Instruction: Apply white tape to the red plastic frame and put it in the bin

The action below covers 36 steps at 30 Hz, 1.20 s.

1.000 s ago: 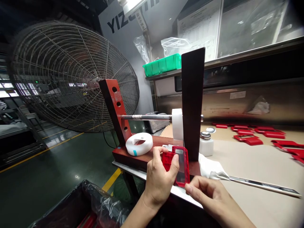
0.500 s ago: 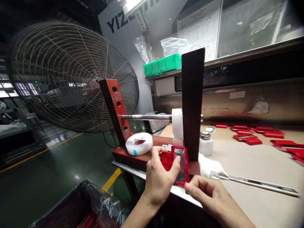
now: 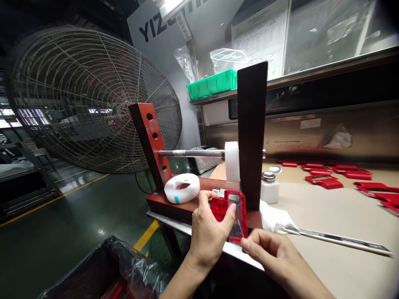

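Observation:
My left hand [image 3: 208, 234] grips a small red plastic frame with a clear window [image 3: 234, 215], thumb pressed on its face, just in front of the red wooden roll stand [image 3: 174, 199]. Pinched fingers of my right hand [image 3: 274, 254] touch the frame's lower right corner, where a thin clear film seems to lift from the window. A white tape roll [image 3: 182, 187] lies on the stand's base. Another white roll [image 3: 232, 162] sits on the steel rod [image 3: 190, 153] against the dark upright board [image 3: 252, 133].
A large wire-guard fan [image 3: 90, 99] stands at left. A black-lined bin [image 3: 102, 270] is below. On the table: white solvent bottle [image 3: 269, 187], white cloth [image 3: 276, 220], long metal ruler [image 3: 343, 241], several red frames [image 3: 327, 176] at right. A green crate [image 3: 213, 85] sits on the shelf.
The red frame and both hands have shifted slightly up and left. My right fingers have pinched closer onto the frame's lower corner.

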{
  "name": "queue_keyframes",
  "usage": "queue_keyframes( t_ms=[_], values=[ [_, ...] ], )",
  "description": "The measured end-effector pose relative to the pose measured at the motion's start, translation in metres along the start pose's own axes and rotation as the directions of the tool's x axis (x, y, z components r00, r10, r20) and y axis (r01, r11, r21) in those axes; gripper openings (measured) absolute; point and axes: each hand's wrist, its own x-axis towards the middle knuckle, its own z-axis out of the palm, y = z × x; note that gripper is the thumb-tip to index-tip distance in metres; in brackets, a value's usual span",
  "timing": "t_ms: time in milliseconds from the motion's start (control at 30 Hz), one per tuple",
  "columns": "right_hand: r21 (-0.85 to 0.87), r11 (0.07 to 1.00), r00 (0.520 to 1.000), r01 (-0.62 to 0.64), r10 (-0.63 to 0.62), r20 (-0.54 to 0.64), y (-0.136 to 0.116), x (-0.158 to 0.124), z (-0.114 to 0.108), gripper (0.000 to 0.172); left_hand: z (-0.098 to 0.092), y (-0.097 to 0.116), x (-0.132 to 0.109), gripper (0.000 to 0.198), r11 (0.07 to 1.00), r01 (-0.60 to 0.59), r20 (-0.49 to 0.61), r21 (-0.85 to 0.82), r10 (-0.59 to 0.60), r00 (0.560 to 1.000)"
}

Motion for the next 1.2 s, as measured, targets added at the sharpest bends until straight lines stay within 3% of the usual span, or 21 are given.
queue_keyframes(
  t_ms=[300, 433, 500, 700, 867, 1067, 1200],
  values=[
    [-0.108, 0.993, 0.998, 0.044, -0.039, 0.050, 0.010, 0.006, -0.004, 0.049, 0.001, -0.001, -0.001, 0.028, 1.000, 0.002, -0.001, 0.000, -0.002, 1.000],
    [-0.228, 0.966, 0.984, 0.120, -0.147, -0.102, 0.004, -0.001, -0.006, 0.042, 0.002, -0.003, -0.001, 0.028, 1.000, -0.005, -0.008, 0.015, 0.005, 1.000],
    [-0.274, 0.944, 0.967, 0.183, -0.223, -0.123, 0.000, -0.004, -0.008, 0.035, 0.002, -0.003, -0.001, 0.028, 1.000, -0.010, -0.005, 0.020, 0.010, 1.000],
    [-0.422, 0.834, 0.934, 0.355, -0.298, 0.197, -0.002, 0.001, -0.011, 0.026, 0.003, -0.003, -0.002, 0.027, 0.998, -0.030, -0.018, 0.047, 0.031, 0.999],
    [-0.588, 0.705, 0.917, 0.397, -0.331, 0.223, 0.003, 0.007, -0.006, 0.029, 0.003, -0.002, -0.003, 0.026, 0.992, -0.082, -0.025, 0.092, 0.084, 0.996],
    [-0.638, 0.650, 0.909, 0.413, -0.341, 0.241, 0.001, 0.008, -0.008, 0.024, 0.004, -0.003, -0.001, 0.008, 0.984, -0.164, -0.029, 0.077, 0.166, 0.986],
    [-0.718, 0.506, 0.850, 0.478, -0.473, 0.233, 0.002, 0.008, -0.010, 0.022, 0.005, -0.004, -0.002, 0.006, 0.983, -0.168, -0.029, 0.078, 0.171, 0.985]
  ],
)
